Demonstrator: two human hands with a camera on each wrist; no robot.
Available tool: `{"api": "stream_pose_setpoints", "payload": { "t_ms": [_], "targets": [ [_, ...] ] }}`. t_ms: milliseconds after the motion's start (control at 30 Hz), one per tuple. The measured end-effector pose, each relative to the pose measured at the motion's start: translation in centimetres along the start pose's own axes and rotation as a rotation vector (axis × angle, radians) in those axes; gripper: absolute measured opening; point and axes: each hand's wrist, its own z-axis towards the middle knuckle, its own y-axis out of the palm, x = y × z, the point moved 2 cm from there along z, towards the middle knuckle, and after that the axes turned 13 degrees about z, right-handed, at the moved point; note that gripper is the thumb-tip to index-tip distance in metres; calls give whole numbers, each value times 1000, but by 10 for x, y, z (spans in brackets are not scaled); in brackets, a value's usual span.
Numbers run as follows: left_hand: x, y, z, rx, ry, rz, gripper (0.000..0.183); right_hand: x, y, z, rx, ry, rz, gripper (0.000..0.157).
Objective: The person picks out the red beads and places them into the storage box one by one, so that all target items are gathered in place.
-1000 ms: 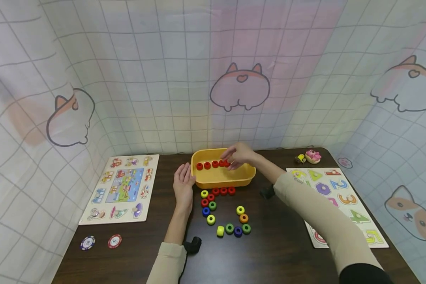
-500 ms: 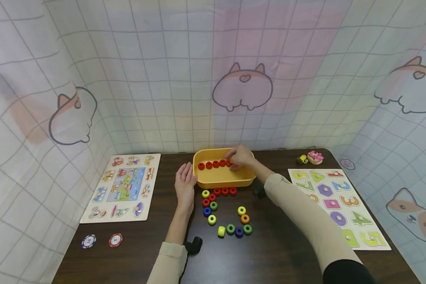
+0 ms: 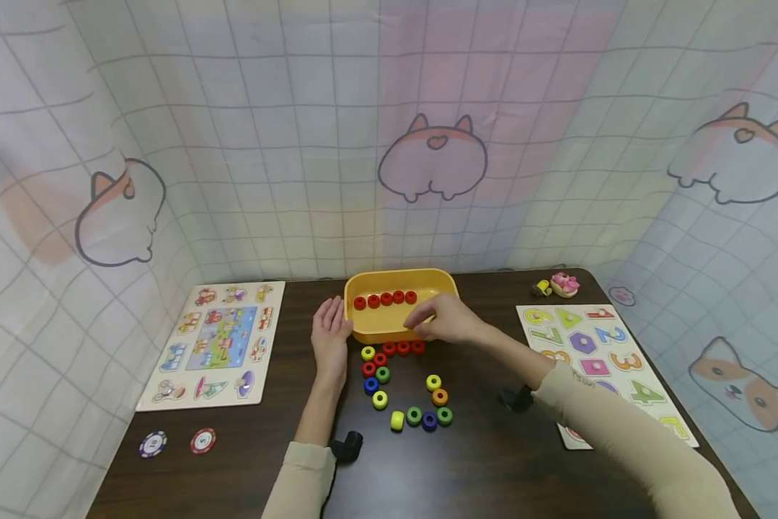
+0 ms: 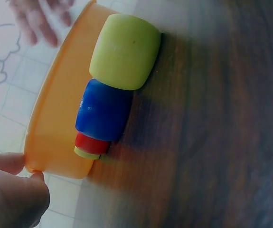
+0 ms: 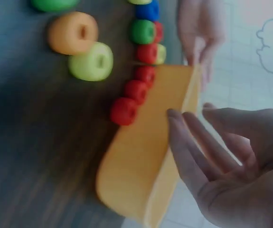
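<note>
1. Table point(image 3: 492, 461), dark wood, carries everything; the yellow tray point(image 3: 389, 330) standing at its far middle serves as the landmark.
2. Number puzzle board point(image 3: 606, 360) lies well to the right of the tray, and a picture puzzle board point(image 3: 216, 344) well to its left.
3. Yellow tray holds a row of five red rings point(image 3: 385, 298) along its far inside wall.
4. Left hand point(image 3: 332, 339) lies flat on the table, its straight fingers touching the tray's left end; the left wrist view shows a fingertip point(image 4: 5, 161) against the tray's corner.
5. Right hand point(image 3: 443, 323) hovers over the tray's near right edge with relaxed, slightly bent fingers holding nothing; the right wrist view shows its fingers point(image 5: 198, 147) loosely spread just above the rim.
6. Three more red rings point(image 3: 403, 348) sit in a line on the table touching the tray's near wall, just under the right hand.
7. Loose rings point(image 3: 421, 417) in yellow, green, blue, orange and red lie scattered nearer the person than the tray.
8. Two poker chips point(image 3: 177, 442) rest far to the tray's near left, beyond the picture board.
9. Small toys point(image 3: 557, 285) sit to the tray's right at the far table edge.
</note>
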Motion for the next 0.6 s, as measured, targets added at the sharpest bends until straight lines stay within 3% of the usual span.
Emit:
{"api": "stream_pose_setpoints", "payload": {
  "t_ms": [267, 433, 600],
  "targets": [
    [2, -2, -1, 5, -13, 20, 63, 32, 21, -20, -146, -38, -274, 30],
    [2, -1, -1, 2, -23, 14, 62, 41, 30, -23, -124, -93, -293, 34],
    [3, 0, -1, -2, -18, 18, 62, 44, 33, -23, -77, -43, -234, 28]
  ]
}}
